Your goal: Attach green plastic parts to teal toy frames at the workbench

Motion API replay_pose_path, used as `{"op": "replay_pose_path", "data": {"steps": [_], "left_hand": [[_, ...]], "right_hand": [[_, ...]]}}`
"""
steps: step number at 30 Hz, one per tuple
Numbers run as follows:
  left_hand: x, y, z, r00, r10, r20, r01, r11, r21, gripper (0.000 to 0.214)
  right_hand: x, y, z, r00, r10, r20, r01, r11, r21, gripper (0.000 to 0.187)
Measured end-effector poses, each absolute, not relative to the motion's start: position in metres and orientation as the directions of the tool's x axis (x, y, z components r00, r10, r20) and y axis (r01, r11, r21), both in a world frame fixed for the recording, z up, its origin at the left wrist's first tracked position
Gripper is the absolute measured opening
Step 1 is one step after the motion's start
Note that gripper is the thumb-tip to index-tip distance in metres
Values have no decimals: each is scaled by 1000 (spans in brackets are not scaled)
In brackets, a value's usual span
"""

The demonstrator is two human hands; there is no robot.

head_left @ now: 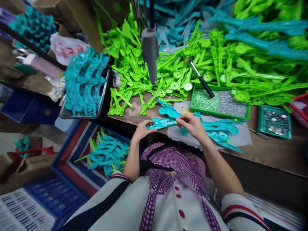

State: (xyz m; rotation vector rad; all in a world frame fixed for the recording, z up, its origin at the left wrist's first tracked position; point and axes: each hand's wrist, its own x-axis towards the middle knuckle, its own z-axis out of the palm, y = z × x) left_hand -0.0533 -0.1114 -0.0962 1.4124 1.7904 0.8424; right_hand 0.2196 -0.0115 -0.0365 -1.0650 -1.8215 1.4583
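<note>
My left hand (143, 127) is closed on the left end of a flat teal plastic part (161, 123) at the near edge of the workbench. My right hand (192, 124) pinches the same teal part at its right end, fingers curled over it. Just beyond both hands lie more teal parts (220, 130) on a white cloth (242, 138). A grey cylindrical tool (149, 54) hangs upright above the bench, behind my hands.
A big heap of bright green plastic parts (192, 61) covers the back of the bench. A green tray of small metal pieces (220, 102) holds a black-handled tool (201, 79). A teal tray (274, 121) sits right. A bin of teal parts (83, 85) and a woven bag with more (106, 154) are left.
</note>
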Motion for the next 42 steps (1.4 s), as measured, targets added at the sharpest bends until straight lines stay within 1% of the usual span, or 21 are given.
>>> {"op": "replay_pose_path", "data": {"steps": [1,3,7,10,12,15,19,23,26,31,34,37,40,42], "left_hand": [[-54,-111,-97,-168,975,-144,500,210,840,56],[-53,-110,-99,-171,971,-165,448,226,865,64],[-51,-112,-100,-176,972,-158,412,218,885,59],[-50,-114,-100,-179,971,-157,378,215,901,61],[-50,-114,-99,-181,969,-170,359,226,906,63],[-50,-114,-98,-189,963,-192,359,250,899,63],[-49,-114,-97,-203,958,-204,326,263,908,63],[-48,-113,-99,-215,953,-213,293,270,917,62],[-48,-113,-100,-208,954,-215,285,269,920,64],[-48,-112,-101,-231,946,-228,295,291,910,64],[-48,-113,-103,-225,948,-227,288,287,914,62],[-48,-114,-104,-226,954,-195,308,260,915,58],[-49,-114,-103,-244,953,-179,337,256,906,56],[-50,-113,-102,-251,948,-194,320,271,908,59]], "right_hand": [[200,-14,-43,-541,840,-36,262,127,-957,41],[173,-15,-57,-521,854,-4,336,201,-920,44],[153,-17,-75,-461,886,60,489,309,-816,48],[141,-27,-83,-530,845,71,511,385,-768,46],[133,-34,-88,-562,826,51,534,409,-740,44],[125,-39,-97,-549,835,20,576,396,-715,42],[123,-40,-104,-515,857,26,573,366,-733,46],[124,-41,-107,-506,860,58,553,375,-744,51],[123,-41,-108,-548,834,68,569,431,-701,48],[121,-41,-106,-675,731,98,554,590,-587,38],[119,-43,-106,-697,708,113,547,627,-554,38],[116,-47,-106,-702,704,103,560,636,-531,39],[115,-48,-105,-686,724,68,575,597,-559,37],[117,-45,-103,-675,737,24,555,529,-642,35]]}}
